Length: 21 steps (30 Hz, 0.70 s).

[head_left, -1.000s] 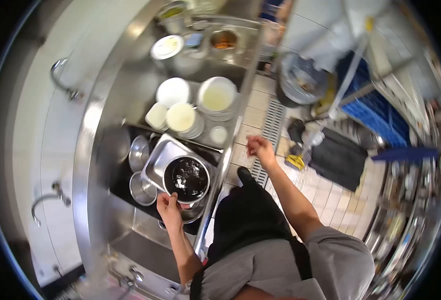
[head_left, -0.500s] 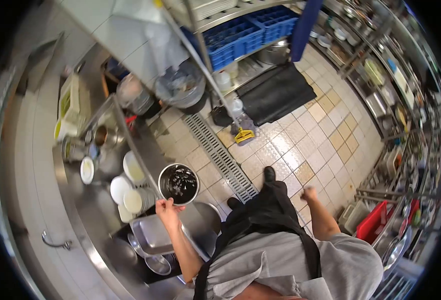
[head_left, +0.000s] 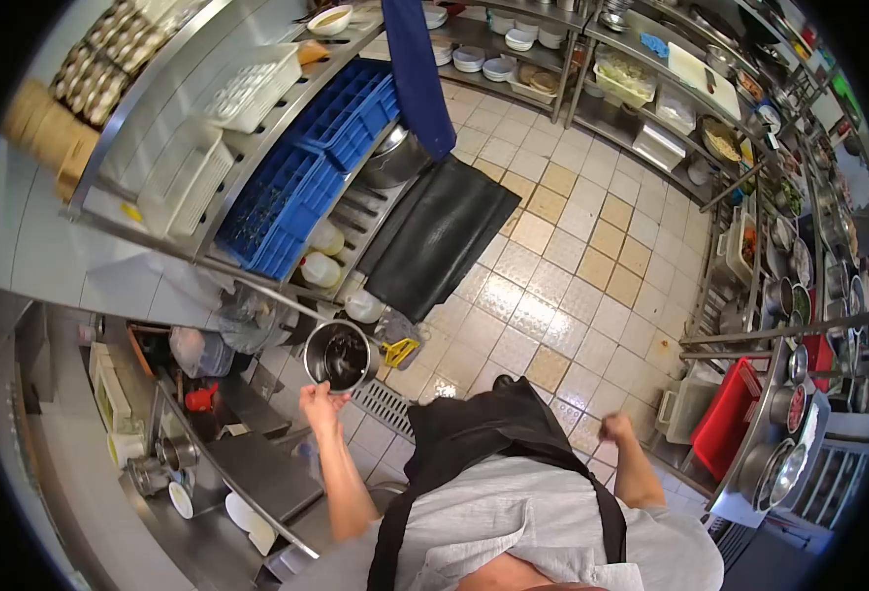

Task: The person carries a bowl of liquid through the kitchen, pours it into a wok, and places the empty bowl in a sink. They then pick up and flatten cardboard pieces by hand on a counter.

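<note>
My left hand (head_left: 323, 406) grips the near rim of a round steel pot (head_left: 317, 347), its fingers closed on the edge. Dark liquid (head_left: 347, 357) with glints of light lies inside the pot. The pot is held out in front of me, over the floor beside the steel counter. My right hand (head_left: 615, 428) hangs out to the right above the tiles, curled into a loose fist. It touches nothing, and I see no object in it.
Ahead on the left, blue dish racks (head_left: 282, 202) fill a steel shelf. A black mat (head_left: 439, 236) hangs by its lower level. A mop with a yellow clamp (head_left: 400, 352) stands near the floor drain (head_left: 383, 405). To the right are a red tray (head_left: 727, 422) and several steel bowls.
My view has swung up and forward, bringing more of the shelves in and the counter down and away. My left hand still carries the pot, which now appears near the mop.
</note>
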Tool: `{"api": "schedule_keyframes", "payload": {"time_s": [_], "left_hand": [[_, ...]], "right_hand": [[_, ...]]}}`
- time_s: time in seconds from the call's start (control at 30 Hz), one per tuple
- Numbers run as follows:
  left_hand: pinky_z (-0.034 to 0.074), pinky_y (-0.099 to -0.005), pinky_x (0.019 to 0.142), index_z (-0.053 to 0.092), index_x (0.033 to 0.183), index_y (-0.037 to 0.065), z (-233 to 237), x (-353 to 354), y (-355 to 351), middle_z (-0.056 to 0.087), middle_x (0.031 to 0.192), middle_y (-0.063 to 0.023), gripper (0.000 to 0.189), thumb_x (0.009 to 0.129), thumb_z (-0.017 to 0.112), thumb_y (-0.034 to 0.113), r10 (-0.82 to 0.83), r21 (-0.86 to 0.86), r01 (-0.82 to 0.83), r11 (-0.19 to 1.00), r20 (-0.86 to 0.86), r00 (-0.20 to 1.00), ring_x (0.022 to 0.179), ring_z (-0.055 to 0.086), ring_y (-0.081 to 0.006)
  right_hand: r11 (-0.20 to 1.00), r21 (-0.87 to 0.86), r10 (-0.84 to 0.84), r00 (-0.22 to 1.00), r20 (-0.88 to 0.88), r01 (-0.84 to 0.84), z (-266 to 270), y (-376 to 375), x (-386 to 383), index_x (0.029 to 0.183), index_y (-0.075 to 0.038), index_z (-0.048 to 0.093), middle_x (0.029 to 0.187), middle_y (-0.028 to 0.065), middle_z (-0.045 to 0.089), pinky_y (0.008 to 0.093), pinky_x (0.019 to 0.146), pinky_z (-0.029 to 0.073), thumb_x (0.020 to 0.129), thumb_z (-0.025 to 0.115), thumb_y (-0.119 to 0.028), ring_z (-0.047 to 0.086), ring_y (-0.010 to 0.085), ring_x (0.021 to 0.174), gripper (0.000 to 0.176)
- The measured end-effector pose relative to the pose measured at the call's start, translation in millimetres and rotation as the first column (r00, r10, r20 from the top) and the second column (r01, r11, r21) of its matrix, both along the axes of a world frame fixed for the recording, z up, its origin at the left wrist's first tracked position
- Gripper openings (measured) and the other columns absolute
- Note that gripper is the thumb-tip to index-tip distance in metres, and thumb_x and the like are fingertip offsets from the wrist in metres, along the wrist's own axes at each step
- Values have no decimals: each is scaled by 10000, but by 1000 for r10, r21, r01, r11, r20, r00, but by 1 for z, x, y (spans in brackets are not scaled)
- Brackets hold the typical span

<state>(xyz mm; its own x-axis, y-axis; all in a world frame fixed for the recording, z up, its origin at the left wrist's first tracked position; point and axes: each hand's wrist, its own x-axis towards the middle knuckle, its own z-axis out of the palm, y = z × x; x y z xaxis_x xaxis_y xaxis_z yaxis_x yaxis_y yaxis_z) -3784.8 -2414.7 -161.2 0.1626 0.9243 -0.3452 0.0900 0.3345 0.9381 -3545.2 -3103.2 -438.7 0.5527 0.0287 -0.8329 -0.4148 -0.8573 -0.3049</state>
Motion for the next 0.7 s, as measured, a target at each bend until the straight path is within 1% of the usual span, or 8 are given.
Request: {"api": "schedule_keyframes", "payload": {"time_s": [0.07, 0.13, 0.23, 0.33, 0.43, 0.5, 0.53, 0.7], "left_hand": [[570, -335, 444, 438, 949, 27, -1, 65, 10, 616, 757, -141, 148, 910, 579, 8, -37, -6, 37, 999, 28, 999, 484, 630, -244], [567, -333, 440, 442, 961, 21, -3, 129, 21, 615, 752, -136, 150, 909, 581, 6, -79, -36, 82, 996, 74, 994, 490, 635, -244], [562, -330, 434, 444, 962, 20, 0, 226, 36, 614, 752, -138, 156, 908, 590, 3, -158, -40, 161, 986, 72, 985, 494, 641, -250], [573, -327, 439, 450, 954, 20, 1, 324, 49, 605, 745, -130, 158, 907, 599, -6, -226, -54, 231, 972, 85, 970, 492, 640, -250], [600, -330, 460, 461, 904, 36, -2, 425, 58, 597, 793, -110, 160, 904, 613, -15, -252, -103, 267, 958, 137, 958, 536, 642, -213], [607, -328, 466, 463, 893, 40, -14, 489, 69, 589, 793, -100, 166, 902, 617, -20, -286, -111, 311, 944, 194, 938, 533, 632, -199], [611, -326, 473, 462, 892, 39, -2, 527, 70, 581, 784, -97, 167, 900, 616, -26, -290, -121, 316, 941, 197, 937, 516, 618, -192], [619, -339, 487, 455, 897, 41, 7, 687, 102, 609, 785, -123, 158, 909, 598, -26, -375, -134, 406, 904, 205, 904, 557, 672, -232]], "right_hand": [[874, 280, -423, 905, 34, 398, 26, 46, 91, 1063, 39, 618, 716, 154, 635, 392, 474, 547, 930, 557, -76, 661, 253, 579, 186], [868, 332, -437, 886, 156, 370, 29, 82, 178, 1085, 27, 640, 712, 140, 648, 398, 496, 582, 965, 501, -88, 664, 246, 550, 216], [849, 398, -422, 899, 116, 348, 56, 137, 283, 1171, 19, 579, 779, 136, 639, 383, 490, 558, 991, 530, -140, 652, 246, 580, 245], [835, 437, -419, 901, 114, 333, 62, 170, 350, 1122, 2, 600, 750, 124, 632, 378, 485, 556, 994, 540, -163, 646, 234, 565, 217], [769, 448, -542, 837, 80, 456, 41, 157, 371, 976, -24, 624, 678, 116, 619, 371, 468, 548, 988, 550, -176, 634, 232, 532, 169], [783, 278, -576, 818, -18, 557, 52, 146, 366, 885, -8, 639, 672, 128, 641, 383, 475, 551, 967, 579, -178, 653, 233, 557, 199], [802, 257, -561, 827, 13, 540, 55, 143, 359, 941, 50, 647, 661, 164, 613, 413, 451, 573, 924, 483, -55, 656, 273, 532, 195], [842, 52, -521, 835, -174, 537, 61, 148, 389, 880, 9, 678, 693, 141, 649, 408, 492, 573, 896, 540, -97, 671, 263, 559, 175]]}}
